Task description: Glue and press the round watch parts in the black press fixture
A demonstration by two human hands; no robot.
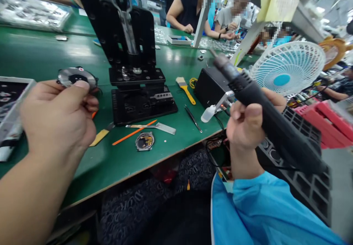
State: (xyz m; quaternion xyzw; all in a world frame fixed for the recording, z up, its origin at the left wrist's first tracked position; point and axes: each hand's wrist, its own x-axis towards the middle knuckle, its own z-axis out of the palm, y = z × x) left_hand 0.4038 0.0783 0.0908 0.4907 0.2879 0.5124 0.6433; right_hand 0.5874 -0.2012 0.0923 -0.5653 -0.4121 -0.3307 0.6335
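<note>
My left hand [59,116] is closed on a round silver-and-black watch part [75,76], its thumb pressed on the dark centre. In my right hand [246,122] is a black hot air gun [271,120], its metal nozzle pointing up and left. Between the hands, near the table edge, lies an opened watch case [145,141] with its inside showing. Beside it are an orange stick [132,133], a flat clear-ended tool [166,128] and a yellow-handled scraper [101,136].
A black press [138,76] stands on the green table [91,179]. Right of it are a brush [187,90], tweezers [193,118], a small white bottle [209,113] and a black box [211,89]. A fan [288,68] stands at right. People work opposite.
</note>
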